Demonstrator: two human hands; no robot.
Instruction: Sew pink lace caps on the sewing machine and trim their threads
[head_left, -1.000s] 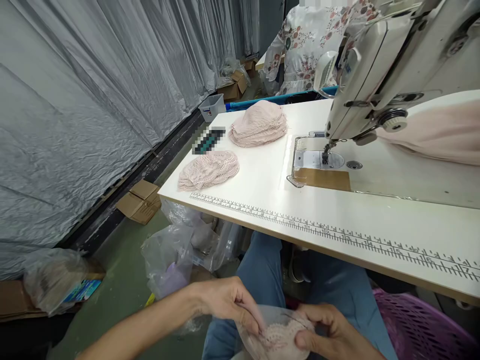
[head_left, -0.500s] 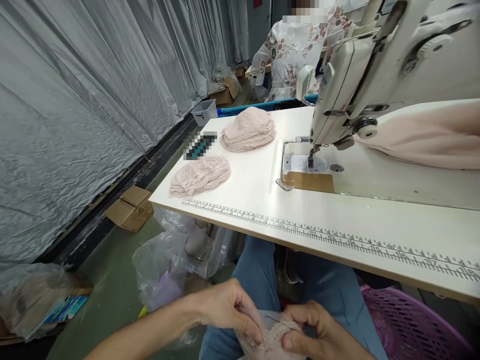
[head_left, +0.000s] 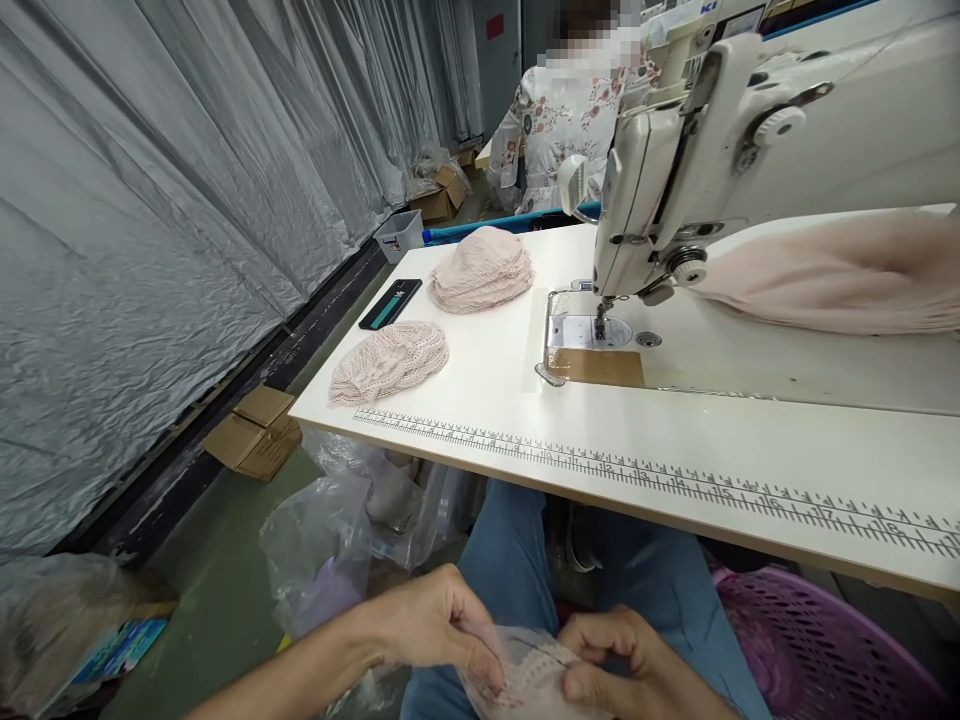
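Observation:
Over my lap, below the table edge, a piece of sheer pale pink lace fabric (head_left: pixel 529 672) is stretched between both hands. My left hand (head_left: pixel 442 625) pinches its left side between thumb and fingers. The right side is gripped by my right hand (head_left: pixel 626 660), thumb on top. The fabric's lower part runs out of the frame. On the white table (head_left: pixel 480 390) lie a stack of pale pink lace pieces (head_left: pixel 390 362) and a taller pink stack (head_left: pixel 484 268) behind it. To their right stands a sewing machine (head_left: pixel 645 200), its needle area apart from my hands.
A phone-like black object (head_left: pixel 390 304) lies near the table's left edge. Pink cloth (head_left: pixel 840 275) rests under the machine arm. A purple basket (head_left: pixel 847 640) stands at lower right, plastic bags (head_left: pixel 322 540) and a cardboard box (head_left: pixel 255 432) on the floor. A person (head_left: pixel 562 130) sits beyond the table.
The view has shifted slightly, so the table and machine sit a little further left. Both hands keep hold of the lace fabric, with barely any change in their grip.

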